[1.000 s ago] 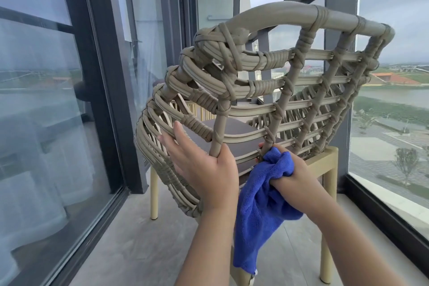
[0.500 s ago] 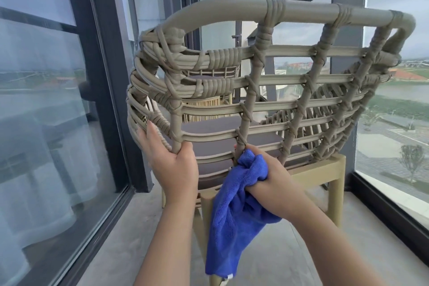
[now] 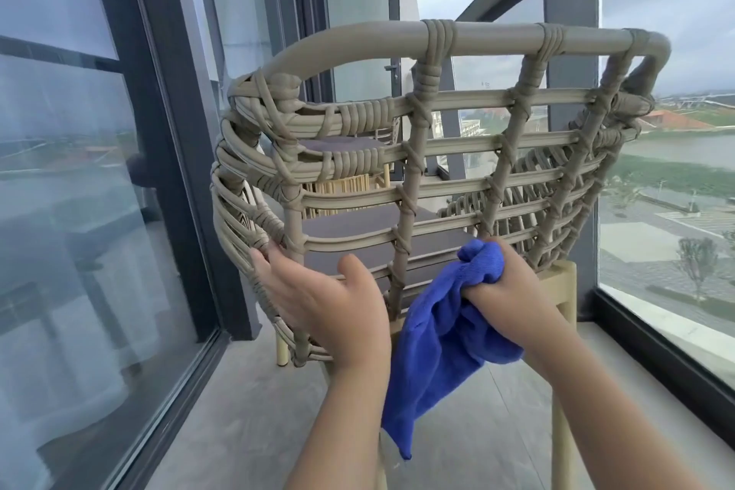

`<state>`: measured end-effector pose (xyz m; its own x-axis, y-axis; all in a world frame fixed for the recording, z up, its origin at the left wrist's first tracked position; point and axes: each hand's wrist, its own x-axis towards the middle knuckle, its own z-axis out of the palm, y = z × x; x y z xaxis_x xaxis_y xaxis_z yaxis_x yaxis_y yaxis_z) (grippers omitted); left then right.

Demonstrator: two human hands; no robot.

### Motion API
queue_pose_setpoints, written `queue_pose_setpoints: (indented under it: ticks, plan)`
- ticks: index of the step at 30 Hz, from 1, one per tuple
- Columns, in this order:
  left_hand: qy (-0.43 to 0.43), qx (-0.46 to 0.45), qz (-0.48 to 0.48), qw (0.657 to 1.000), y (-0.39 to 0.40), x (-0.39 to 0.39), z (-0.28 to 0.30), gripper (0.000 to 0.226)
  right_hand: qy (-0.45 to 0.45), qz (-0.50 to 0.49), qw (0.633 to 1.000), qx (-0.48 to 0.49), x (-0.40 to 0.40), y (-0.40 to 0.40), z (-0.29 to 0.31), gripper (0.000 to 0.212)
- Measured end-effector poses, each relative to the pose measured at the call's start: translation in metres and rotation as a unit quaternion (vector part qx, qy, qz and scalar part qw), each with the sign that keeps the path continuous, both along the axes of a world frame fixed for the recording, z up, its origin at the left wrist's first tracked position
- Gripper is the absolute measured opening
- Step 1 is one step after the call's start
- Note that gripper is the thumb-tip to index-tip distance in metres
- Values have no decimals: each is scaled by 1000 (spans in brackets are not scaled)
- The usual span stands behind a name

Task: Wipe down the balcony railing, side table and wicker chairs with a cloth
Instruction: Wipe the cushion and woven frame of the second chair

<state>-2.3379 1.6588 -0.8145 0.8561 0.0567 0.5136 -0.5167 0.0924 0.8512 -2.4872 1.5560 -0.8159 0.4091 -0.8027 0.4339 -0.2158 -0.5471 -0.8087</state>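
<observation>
Wicker chair (image 3: pixel 429 155) seen from behind, back weave facing the camera. Left hand (image 3: pixel 326 302) laid open against the lower left weave, fingers straight, likely bracing the frame. Right hand (image 3: pixel 513 290) bunched tight round a blue microfibre cloth (image 3: pixel 441 354), wad pressed onto a low strand, tail hanging free. Side table (image 3: pixel 342 145) visible through the gaps, beyond the seat.
</observation>
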Motion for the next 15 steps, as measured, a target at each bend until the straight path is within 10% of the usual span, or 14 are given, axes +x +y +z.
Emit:
queue_pose_setpoints:
  ticks: [11,15]
  plan:
    - [-16,54,6,998,-3,-26,-3,110,-21,25,997,68,-14,-2,2,68]
    - [-35,60,11,998,-6,-28,-7,116,-28,8,999,39,-5,2,7,25]
